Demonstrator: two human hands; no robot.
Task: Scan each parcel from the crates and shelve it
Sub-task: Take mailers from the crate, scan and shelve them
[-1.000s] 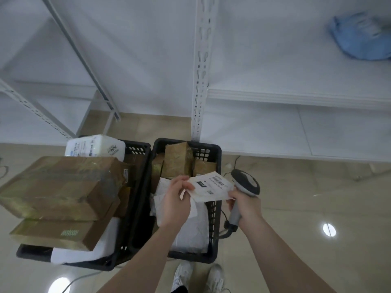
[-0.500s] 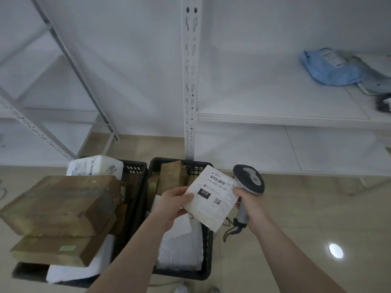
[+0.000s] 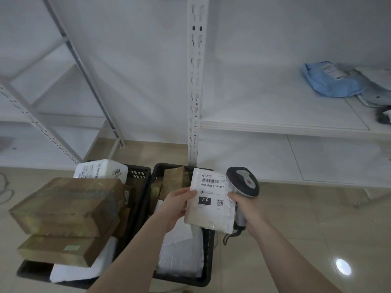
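Left hand (image 3: 175, 205) pinches mailer (image 3: 210, 200); right hand (image 3: 240, 203) wraps scanner (image 3: 243, 183) at 3 o'clock. Tilt label toward its window.

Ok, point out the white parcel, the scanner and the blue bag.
white parcel (image 3: 211, 199): head view, on its printed label.
scanner (image 3: 244, 182): head view, on its grey head.
blue bag (image 3: 332, 81): head view, on its crumpled middle.

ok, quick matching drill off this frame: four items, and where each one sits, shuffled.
Items:
1. white parcel
2. scanner
3. blue bag
4. brown boxes

Places:
A. stacked on the left crate
B. lying on the shelf
C. gripped in the right hand
D. held up over the right crate, mainly by the left hand

Pairs: 1-D, 2-C, 3-B, 4-A
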